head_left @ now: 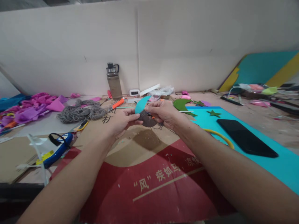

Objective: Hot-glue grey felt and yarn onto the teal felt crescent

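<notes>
A crescent-shaped piece (147, 120) is held up in front of me, above the cardboard. Its upper tip is turquoise and its lower curve is dark grey; whether it is one piece or two layers I cannot tell. My left hand (125, 121) pinches it on the left side, thumb across the front where the two colours meet. With thumb and fingers closed, my right hand (163, 113) grips its right side, partly covering it. Beneath both hands lies a red and brown cardboard sheet (161, 196) with printed characters.
Grey cord (77, 111), a blue tool (58, 151) and an orange-handled cutter (118, 104) lie leftward. A water bottle (114, 84) stands at the wall. Rightward, a black phone (246, 137) and green star (213, 113) rest on a turquoise sheet (277, 168), near green crescents (181, 104).
</notes>
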`<state>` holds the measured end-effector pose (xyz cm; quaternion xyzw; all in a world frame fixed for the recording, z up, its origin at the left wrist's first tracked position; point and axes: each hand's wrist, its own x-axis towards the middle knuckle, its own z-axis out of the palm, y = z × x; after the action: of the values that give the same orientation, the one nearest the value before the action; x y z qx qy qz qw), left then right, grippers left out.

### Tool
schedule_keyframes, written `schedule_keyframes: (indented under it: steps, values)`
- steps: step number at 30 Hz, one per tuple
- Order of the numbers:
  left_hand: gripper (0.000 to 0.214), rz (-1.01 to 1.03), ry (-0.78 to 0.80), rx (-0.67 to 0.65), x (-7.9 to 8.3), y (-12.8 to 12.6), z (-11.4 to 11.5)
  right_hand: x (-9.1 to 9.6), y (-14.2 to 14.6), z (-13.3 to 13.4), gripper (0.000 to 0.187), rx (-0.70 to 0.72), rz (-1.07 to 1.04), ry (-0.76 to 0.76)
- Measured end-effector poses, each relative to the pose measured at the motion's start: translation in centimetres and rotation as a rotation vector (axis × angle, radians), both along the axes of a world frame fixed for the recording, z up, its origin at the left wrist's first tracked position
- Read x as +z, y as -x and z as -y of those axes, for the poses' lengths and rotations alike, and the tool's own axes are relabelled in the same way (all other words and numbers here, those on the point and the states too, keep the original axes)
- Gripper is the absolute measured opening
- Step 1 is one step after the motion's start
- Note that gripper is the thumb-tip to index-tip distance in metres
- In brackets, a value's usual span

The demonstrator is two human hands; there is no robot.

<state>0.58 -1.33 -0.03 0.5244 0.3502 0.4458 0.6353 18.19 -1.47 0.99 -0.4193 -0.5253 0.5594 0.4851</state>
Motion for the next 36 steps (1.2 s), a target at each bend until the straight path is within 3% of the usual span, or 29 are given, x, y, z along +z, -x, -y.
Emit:
schedule_keyframes:
  steps: [15, 22, 31, 36]
  values:
    - [0.019, -0.043, -0.103, 0.053, -0.1, -0.1, 0.3, -0.2, -0.1, -0.2, 0.016, 0.070, -0.030, -0.003]
    - [0.024, -0.082, -0.094, 0.067, 0.0, 0.0, 0.0, -0.8, -0.3, -0.4, 0.022, 0.187, -0.038, -0.024]
    - [0.021, -0.156, -0.109, 0.164, -0.8, 0.0, -0.1, -0.8, -0.1, -0.4, 0.020, 0.087, 0.108, -0.076]
    - [0.021, -0.187, -0.168, 0.122, -0.6, 0.1, 0.1, -0.9, -0.2, -0.3, 0.024, 0.003, 0.233, -0.130]
